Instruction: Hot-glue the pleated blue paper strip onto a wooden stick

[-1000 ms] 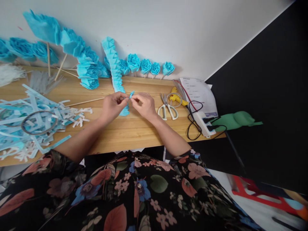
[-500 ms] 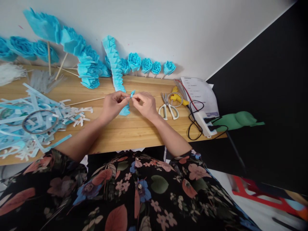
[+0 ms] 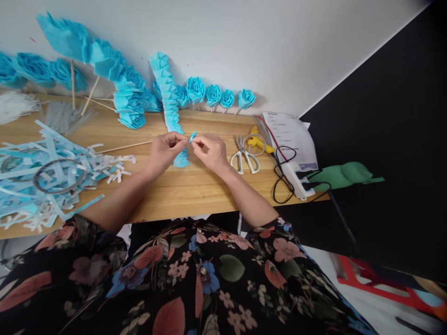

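Observation:
My left hand pinches a thin wooden stick that runs out to the left. At the stick's right end is a small folded blue paper piece, gripped between the fingertips of my right hand. The two hands nearly meet over the wooden table. A long pleated strip of blue paper leans on the wall and passes down behind my left fingertips; its lower end lies on the table just under the hands.
White-handled scissors, a yellow glue gun, papers and a power strip lie right. Cut paper strips with a metal ring pile up left. Blue paper flowers on sticks line the wall.

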`<control>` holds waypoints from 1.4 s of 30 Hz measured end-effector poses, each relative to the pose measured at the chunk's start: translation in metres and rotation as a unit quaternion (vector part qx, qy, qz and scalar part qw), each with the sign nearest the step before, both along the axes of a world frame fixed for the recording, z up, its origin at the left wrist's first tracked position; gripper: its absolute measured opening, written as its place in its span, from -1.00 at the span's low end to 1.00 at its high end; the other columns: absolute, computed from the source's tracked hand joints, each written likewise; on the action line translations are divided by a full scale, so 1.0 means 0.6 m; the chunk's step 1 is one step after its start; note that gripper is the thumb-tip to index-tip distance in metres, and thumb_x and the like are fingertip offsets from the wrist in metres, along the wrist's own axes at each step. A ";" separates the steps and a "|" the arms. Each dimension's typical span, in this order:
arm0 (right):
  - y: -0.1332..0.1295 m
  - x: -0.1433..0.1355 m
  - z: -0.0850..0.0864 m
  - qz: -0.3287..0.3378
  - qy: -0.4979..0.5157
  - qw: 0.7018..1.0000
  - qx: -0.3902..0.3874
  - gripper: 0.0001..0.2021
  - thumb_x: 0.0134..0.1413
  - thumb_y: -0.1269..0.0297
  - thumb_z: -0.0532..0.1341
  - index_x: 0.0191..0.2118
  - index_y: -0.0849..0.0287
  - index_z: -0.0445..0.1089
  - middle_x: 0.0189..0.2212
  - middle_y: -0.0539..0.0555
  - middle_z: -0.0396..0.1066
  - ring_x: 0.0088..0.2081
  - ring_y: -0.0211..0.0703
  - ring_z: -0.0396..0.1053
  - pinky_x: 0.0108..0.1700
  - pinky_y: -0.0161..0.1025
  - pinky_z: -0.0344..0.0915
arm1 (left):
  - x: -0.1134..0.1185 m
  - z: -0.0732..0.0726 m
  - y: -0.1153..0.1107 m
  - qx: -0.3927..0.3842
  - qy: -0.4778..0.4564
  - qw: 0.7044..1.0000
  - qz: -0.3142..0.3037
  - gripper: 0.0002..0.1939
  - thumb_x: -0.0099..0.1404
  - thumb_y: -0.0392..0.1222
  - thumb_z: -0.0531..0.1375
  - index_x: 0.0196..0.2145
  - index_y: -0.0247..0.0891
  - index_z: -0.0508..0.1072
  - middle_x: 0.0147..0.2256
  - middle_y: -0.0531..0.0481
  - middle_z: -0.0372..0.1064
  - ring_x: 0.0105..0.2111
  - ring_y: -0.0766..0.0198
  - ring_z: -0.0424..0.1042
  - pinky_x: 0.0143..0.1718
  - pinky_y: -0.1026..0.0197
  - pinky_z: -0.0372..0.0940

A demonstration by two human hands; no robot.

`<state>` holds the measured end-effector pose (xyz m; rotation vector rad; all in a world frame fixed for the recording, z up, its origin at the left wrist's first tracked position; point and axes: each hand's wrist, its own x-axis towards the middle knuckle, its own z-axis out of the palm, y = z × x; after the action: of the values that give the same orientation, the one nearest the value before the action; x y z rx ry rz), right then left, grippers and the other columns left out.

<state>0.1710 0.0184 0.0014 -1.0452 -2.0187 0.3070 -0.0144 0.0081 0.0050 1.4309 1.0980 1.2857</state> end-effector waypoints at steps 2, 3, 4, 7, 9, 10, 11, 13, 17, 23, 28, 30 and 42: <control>0.000 0.000 0.000 0.000 0.000 1.000 0.007 -0.77 0.34 0.24 0.19 -0.39 0.06 0.41 -0.43 0.03 0.49 -0.28 -0.10 0.41 -0.04 -0.10 0.27 | 0.000 0.001 -0.001 0.002 0.003 1.000 0.000 -0.82 0.25 -0.06 0.37 -0.40 -0.21 0.60 -0.55 0.05 0.36 -0.56 0.35 0.25 -0.57 0.30 0.09; 0.001 0.000 0.000 0.000 -0.002 1.000 0.008 -0.77 0.34 0.24 0.19 -0.39 0.06 0.41 -0.43 0.02 0.48 -0.28 -0.10 0.41 -0.04 -0.10 0.26 | 0.000 0.001 -0.001 0.003 0.004 1.000 -0.001 -0.81 0.25 -0.04 0.37 -0.41 -0.20 0.59 -0.56 0.05 0.36 -0.55 0.34 0.25 -0.57 0.30 0.09; 0.001 0.000 0.000 -0.001 -0.003 1.000 0.006 -0.78 0.34 0.24 0.20 -0.39 0.05 0.42 -0.43 0.02 0.49 -0.27 -0.09 0.41 -0.04 -0.10 0.26 | 0.000 0.001 -0.001 0.004 0.004 1.000 -0.001 -0.80 0.24 -0.03 0.38 -0.41 -0.20 0.59 -0.56 0.05 0.36 -0.55 0.33 0.26 -0.57 0.30 0.09; 0.002 0.000 0.000 -0.005 -0.009 1.000 -0.007 -0.79 0.34 0.25 0.21 -0.38 0.05 0.43 -0.41 0.02 0.50 -0.26 -0.09 0.41 -0.03 -0.10 0.26 | 0.001 -0.001 -0.001 0.003 0.003 1.000 -0.002 -0.79 0.21 -0.01 0.40 -0.40 -0.19 0.58 -0.56 0.05 0.36 -0.55 0.33 0.26 -0.57 0.29 0.08; 0.002 0.000 0.000 -0.004 -0.009 1.000 -0.014 -0.79 0.34 0.25 0.22 -0.38 0.05 0.43 -0.40 0.03 0.51 -0.26 -0.09 0.41 -0.01 -0.09 0.26 | 0.001 -0.002 0.000 0.001 0.002 1.000 -0.001 -0.79 0.21 0.00 0.39 -0.40 -0.18 0.58 -0.56 0.05 0.35 -0.56 0.33 0.25 -0.57 0.29 0.07; 0.002 0.000 0.000 -0.003 -0.008 1.000 -0.017 -0.79 0.34 0.25 0.22 -0.38 0.06 0.43 -0.40 0.03 0.51 -0.25 -0.08 0.41 -0.01 -0.08 0.26 | 0.001 -0.002 0.000 0.001 0.003 1.000 0.000 -0.80 0.22 0.00 0.39 -0.40 -0.18 0.58 -0.57 0.06 0.34 -0.56 0.33 0.24 -0.58 0.29 0.07; 0.002 0.000 0.000 -0.001 -0.007 1.000 -0.019 -0.79 0.35 0.25 0.23 -0.38 0.06 0.43 -0.40 0.03 0.50 -0.25 -0.08 0.42 -0.01 -0.08 0.26 | 0.001 -0.003 0.000 0.001 0.003 1.000 0.001 -0.80 0.22 -0.01 0.38 -0.40 -0.17 0.58 -0.58 0.06 0.32 -0.57 0.33 0.23 -0.59 0.29 0.06; 0.002 0.001 0.000 -0.002 -0.006 1.000 -0.016 -0.78 0.35 0.25 0.22 -0.38 0.06 0.44 -0.40 0.03 0.50 -0.25 -0.08 0.42 -0.01 -0.08 0.26 | 0.002 -0.003 0.001 0.004 0.002 1.000 0.004 -0.84 0.23 -0.04 0.38 -0.38 -0.17 0.59 -0.59 0.08 0.29 -0.59 0.34 0.20 -0.60 0.29 0.03; 0.003 0.001 -0.003 -0.004 0.000 1.000 0.006 -0.78 0.36 0.24 0.21 -0.37 0.06 0.47 -0.40 0.03 0.50 -0.28 -0.10 0.41 -0.03 -0.09 0.25 | 0.002 -0.001 0.002 0.011 -0.006 1.000 0.002 -0.90 0.21 -0.14 0.38 -0.37 -0.18 0.56 -0.59 0.11 0.27 -0.61 0.38 0.18 -0.60 0.30 0.03; 0.003 0.001 -0.003 -0.007 -0.003 1.000 -0.003 -0.79 0.35 0.24 0.22 -0.37 0.05 0.48 -0.40 0.03 0.52 -0.28 -0.09 0.41 -0.03 -0.09 0.24 | 0.003 0.004 0.002 0.014 0.022 1.000 0.002 -0.91 0.21 -0.17 0.35 -0.38 -0.21 0.53 -0.56 0.10 0.31 -0.57 0.37 0.22 -0.55 0.30 0.06; 0.002 0.001 -0.001 -0.009 -0.006 1.000 -0.018 -0.80 0.35 0.27 0.24 -0.37 0.06 0.49 -0.39 0.04 0.52 -0.26 -0.08 0.40 -0.01 -0.08 0.23 | 0.003 0.006 -0.002 0.022 0.035 0.999 0.003 -0.91 0.23 -0.17 0.34 -0.36 -0.22 0.53 -0.58 0.12 0.28 -0.59 0.39 0.19 -0.56 0.29 0.03; 0.002 0.001 -0.001 -0.009 -0.013 1.000 -0.014 -0.79 0.35 0.26 0.24 -0.36 0.07 0.49 -0.39 0.04 0.53 -0.26 -0.09 0.40 -0.01 -0.08 0.22 | 0.004 0.007 -0.004 0.018 0.036 0.999 0.000 -0.92 0.23 -0.19 0.33 -0.36 -0.22 0.52 -0.59 0.13 0.27 -0.61 0.40 0.18 -0.57 0.30 0.03; 0.003 0.000 -0.005 -0.022 -0.068 0.997 0.039 -0.79 0.39 0.29 0.21 -0.32 0.09 0.50 -0.40 0.03 0.52 -0.26 -0.13 0.45 -0.04 -0.14 0.25 | 0.005 0.013 -0.004 0.000 0.033 0.999 0.004 -0.96 0.16 -0.29 0.29 -0.44 -0.24 0.49 -0.56 0.12 0.31 -0.57 0.41 0.22 -0.53 0.32 0.11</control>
<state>0.1710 0.0200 -0.0017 -1.0848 -2.1088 0.1360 -0.0112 0.0059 0.0126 1.4785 1.1484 1.2516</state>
